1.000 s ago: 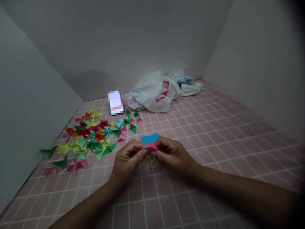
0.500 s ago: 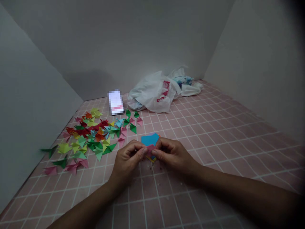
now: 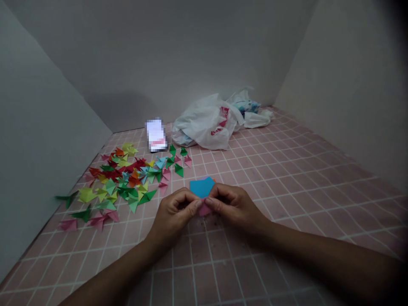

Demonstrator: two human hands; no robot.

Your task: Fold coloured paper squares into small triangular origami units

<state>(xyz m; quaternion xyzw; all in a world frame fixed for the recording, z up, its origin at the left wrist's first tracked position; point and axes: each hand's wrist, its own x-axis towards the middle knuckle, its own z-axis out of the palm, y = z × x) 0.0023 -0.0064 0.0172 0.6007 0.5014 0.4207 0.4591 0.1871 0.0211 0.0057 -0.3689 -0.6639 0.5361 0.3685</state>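
Note:
Between my two hands is a small piece of pink origami paper (image 3: 205, 209), partly covered by the fingers. My left hand (image 3: 179, 211) pinches its left side between thumb and forefinger. On the other side my right hand (image 3: 230, 207) is closed on it in the same way, the two thumbs almost touching. Just behind the fingers lies a small stack of coloured paper with a blue sheet (image 3: 202, 187) on top. A bit of orange shows at the stack's right edge.
Many folded paper cranes (image 3: 127, 193) in several colours spread over the pink tiled surface (image 3: 287, 178) on the left. Behind them a lit phone (image 3: 156, 135) leans near the back wall. A white plastic bag (image 3: 207, 121) lies at the back middle, with crumpled wrapping (image 3: 255, 112) beside it.
The pink paper has turned in my fingers, and more of it now hangs below the thumbs. Both hands stay in nearly the same place. The view has shifted very slightly.

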